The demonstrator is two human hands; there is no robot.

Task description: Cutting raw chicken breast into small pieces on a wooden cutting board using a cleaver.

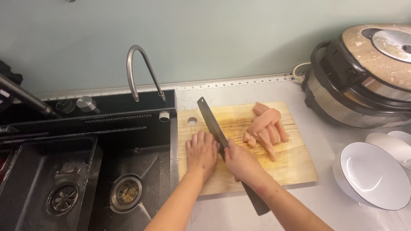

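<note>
At the tabletop's left end we see the black sink [85,171] and its curved tap [139,72]. On the wooden cutting board [295,171], near its left edge, our left hand [201,152] lies flat with fingers spread, gripping nothing. Just beside it, our right hand [242,162] is closed around the cleaver [212,122], whose long blade slants up-left. The raw chicken strips [265,128] lie right of the blade, nearer the right hand. White bowls [372,175] sit at the right edge.
</note>
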